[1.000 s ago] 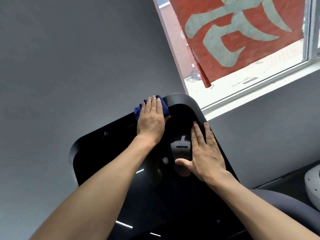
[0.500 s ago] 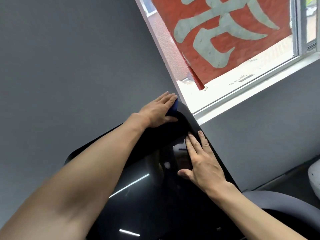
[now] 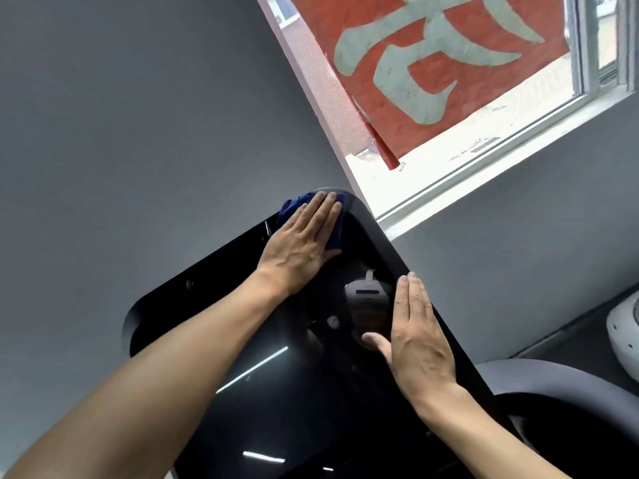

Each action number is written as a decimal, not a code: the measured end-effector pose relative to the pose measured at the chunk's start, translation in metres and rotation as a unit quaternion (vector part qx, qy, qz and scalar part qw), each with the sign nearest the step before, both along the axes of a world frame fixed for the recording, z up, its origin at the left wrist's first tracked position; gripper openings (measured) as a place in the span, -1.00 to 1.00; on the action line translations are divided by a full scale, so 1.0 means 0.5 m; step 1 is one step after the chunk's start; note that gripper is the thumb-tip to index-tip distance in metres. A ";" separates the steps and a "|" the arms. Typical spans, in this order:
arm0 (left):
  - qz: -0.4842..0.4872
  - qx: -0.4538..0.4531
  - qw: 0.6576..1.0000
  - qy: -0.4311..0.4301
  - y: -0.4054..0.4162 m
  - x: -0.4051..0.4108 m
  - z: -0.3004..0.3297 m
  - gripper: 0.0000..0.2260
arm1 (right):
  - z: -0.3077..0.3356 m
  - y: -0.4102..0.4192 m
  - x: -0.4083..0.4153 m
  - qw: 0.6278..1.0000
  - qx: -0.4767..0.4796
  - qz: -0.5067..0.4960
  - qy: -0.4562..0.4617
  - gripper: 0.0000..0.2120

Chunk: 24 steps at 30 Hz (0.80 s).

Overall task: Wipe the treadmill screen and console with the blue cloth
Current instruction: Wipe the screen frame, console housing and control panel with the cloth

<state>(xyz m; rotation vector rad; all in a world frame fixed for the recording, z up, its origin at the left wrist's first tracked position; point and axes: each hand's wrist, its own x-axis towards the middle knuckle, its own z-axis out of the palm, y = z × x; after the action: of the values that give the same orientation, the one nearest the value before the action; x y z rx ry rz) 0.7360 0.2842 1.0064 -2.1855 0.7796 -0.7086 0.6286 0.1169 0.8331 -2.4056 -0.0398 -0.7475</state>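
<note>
Here the blue cloth [image 3: 294,210] is pressed flat against the treadmill screen [image 3: 249,344] under the left hand [image 3: 301,240], whose fingers are held straight and together on top of the fabric, so the cloth is pinned by the palm and fingers and not clutched. The cloth is found at the far upper corner of the dark glossy panel, beside its rounded top edge, with only a crumpled blue fringe shown beyond the fingertips and along the thumb side. The right hand [image 3: 415,344] is laid flat on the right-hand margin of the screen, fingers straight and close together, thumb spread toward the middle; nothing is held in it, and it appears to be used as a brace. The relation that matters for the coming stroke is judged as follows: nearly all of the screen lies nearer to the person than the cloth, stretching down and to the left along the panel's long axis, so any further pass must be drawn back toward the body or swept along the top edge toward the far left corner. The left hand alone is on the cloth; the right hand is well apart from it. Behind the panel a grey wall [image 3: 138,115] and a window [image 3: 466,150] with a red paper decoration [image 3: 449,63] are seen.
</note>
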 end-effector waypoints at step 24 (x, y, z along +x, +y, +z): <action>-0.029 0.132 0.973 0.187 -0.161 0.039 0.020 -0.32 | -0.036 -0.022 -0.003 0.999 0.028 0.044 0.007 0.11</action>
<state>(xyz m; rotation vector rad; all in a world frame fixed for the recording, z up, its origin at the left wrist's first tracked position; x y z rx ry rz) 0.7557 0.2037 1.0163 -2.0803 1.0651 -0.1999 0.6272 0.1057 0.8150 -2.3406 -0.1169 -0.6821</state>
